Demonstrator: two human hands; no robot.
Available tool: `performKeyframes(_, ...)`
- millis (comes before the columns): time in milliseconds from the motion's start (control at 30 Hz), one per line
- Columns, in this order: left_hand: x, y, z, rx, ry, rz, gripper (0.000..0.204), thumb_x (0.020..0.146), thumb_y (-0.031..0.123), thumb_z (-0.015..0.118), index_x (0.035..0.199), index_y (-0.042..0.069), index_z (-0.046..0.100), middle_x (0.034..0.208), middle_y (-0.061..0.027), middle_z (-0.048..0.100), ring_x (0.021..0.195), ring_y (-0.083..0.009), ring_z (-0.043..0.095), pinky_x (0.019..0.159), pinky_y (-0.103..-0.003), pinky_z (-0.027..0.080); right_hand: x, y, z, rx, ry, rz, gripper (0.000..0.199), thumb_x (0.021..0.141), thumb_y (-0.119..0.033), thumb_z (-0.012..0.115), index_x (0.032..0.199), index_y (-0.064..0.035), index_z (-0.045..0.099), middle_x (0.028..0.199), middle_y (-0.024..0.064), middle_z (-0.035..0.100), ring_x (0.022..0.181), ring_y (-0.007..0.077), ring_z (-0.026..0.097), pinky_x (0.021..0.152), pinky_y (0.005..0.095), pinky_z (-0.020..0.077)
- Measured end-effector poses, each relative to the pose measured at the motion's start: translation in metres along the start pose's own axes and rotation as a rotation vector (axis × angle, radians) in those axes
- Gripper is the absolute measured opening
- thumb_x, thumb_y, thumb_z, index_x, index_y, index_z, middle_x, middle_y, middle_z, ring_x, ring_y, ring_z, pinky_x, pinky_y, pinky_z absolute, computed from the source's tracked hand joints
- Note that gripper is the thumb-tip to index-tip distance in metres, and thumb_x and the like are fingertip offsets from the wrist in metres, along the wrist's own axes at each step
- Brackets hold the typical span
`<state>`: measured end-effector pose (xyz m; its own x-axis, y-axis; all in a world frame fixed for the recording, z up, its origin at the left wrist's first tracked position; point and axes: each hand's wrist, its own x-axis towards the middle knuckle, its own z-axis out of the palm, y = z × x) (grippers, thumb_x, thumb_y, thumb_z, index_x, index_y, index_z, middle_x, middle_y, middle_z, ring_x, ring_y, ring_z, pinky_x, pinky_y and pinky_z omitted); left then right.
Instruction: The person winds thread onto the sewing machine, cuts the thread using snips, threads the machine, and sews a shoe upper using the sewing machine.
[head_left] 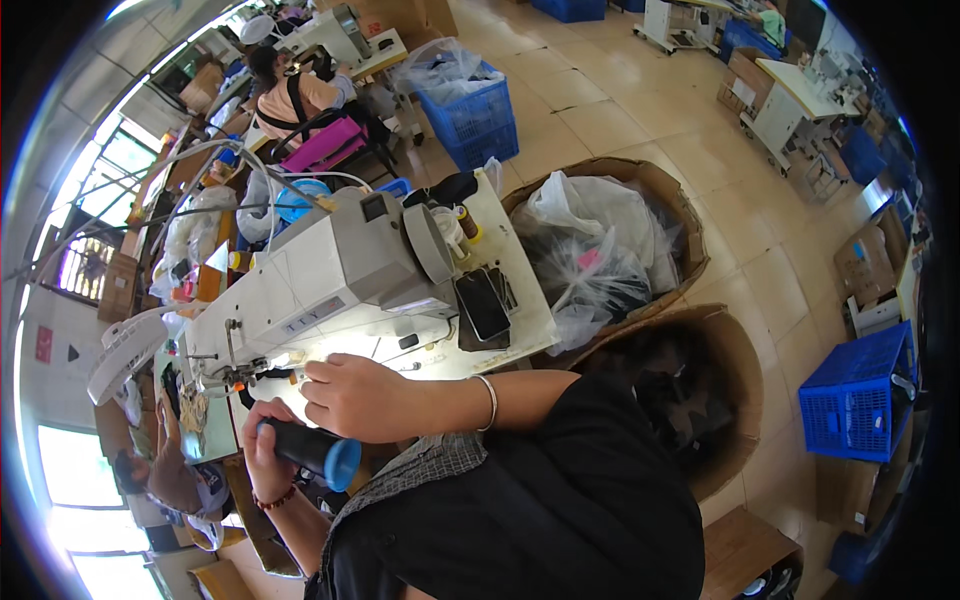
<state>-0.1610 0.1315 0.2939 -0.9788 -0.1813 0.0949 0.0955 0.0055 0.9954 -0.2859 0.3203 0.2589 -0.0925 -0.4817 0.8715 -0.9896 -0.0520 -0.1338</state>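
Observation:
My left hand (264, 452), with a beaded bracelet at the wrist, is wrapped round a black cylinder with a blue end (312, 452). I cannot make out the cylinder's exact kind. Just above it my right hand (358, 398), wearing a light bangle, is closed with its fingers curled. Whatever those fingers may grip is hidden. Both hands are in front of the lit needle area of a white industrial sewing machine (290, 285). A small dark piece lies by the needle, partly covered by the right hand.
On the machine table (530, 325) lie a dark phone (483, 303) and thread spools (466, 224). Cardboard boxes, one with plastic-bagged goods (595, 235) and one with dark cloth (680, 390), stand to the right. A white fan (128, 352) is at left; two people sit nearby.

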Motion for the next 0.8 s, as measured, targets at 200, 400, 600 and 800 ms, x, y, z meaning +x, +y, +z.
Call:
performKeyframes(200, 0.01, 0.025, 0.058, 1.259, 0.278, 0.287, 0.018, 0.081, 0.006, 0.067, 0.09, -0.003, 0.055, 0.085, -0.012, 0.054, 0.079, -0.027, 0.054, 0.074, -0.036, 0.044, -0.003, 0.022, -0.012, -0.064, 0.033, -0.01, 0.009, 0.07, -0.016, 0.057, 0.071, -0.0067, 0.057, 0.077, 0.0031, 0.054, 0.088, 0.0197, 0.053, 0.099, 0.0445, 0.0375)
performKeyframes(400, 0.026, -0.005, 0.059, 0.606, 0.802, 0.508, 0.022, 0.093, 0.018, 0.056, 0.105, 0.0, 0.05, 0.099, -0.0145, 0.054, 0.08, -0.0209, 0.057, 0.059, -0.027, 0.051, -0.002, 0.027, -0.006, 0.094, 0.101, 0.064, 0.018, 0.074, -0.015, 0.057, 0.088, -0.0044, 0.06, 0.084, 0.004, 0.055, 0.092, 0.0203, 0.053, 0.104, 0.0481, 0.033)
performKeyframes(600, 0.03, -0.007, 0.023, -0.547, 0.264, -0.005, 0.034, 0.099, 0.031, 0.044, 0.113, 0.002, 0.051, 0.095, -0.012, 0.06, 0.07, -0.015, 0.056, 0.054, -0.023, 0.049, 0.01, 0.044, -0.009, 0.137, 0.282, 0.127, 0.023, 0.076, -0.016, 0.057, 0.095, -0.0038, 0.062, 0.104, 0.0067, 0.06, 0.112, 0.0231, 0.051, 0.105, 0.0524, 0.0307)
performKeyframes(800, 0.061, -0.002, 0.019, -0.138, -0.045, 0.135, 0.04, 0.093, 0.038, 0.048, 0.08, 0.002, 0.058, 0.068, -0.0154, 0.056, 0.058, -0.021, 0.054, 0.053, -0.027, 0.044, 0.0, 0.075, -0.016, 0.208, 0.238, 0.077, 0.024, 0.079, -0.016, 0.059, 0.1, -0.0055, 0.064, 0.111, 0.0083, 0.061, 0.112, 0.026, 0.054, 0.104, 0.0443, 0.0357)
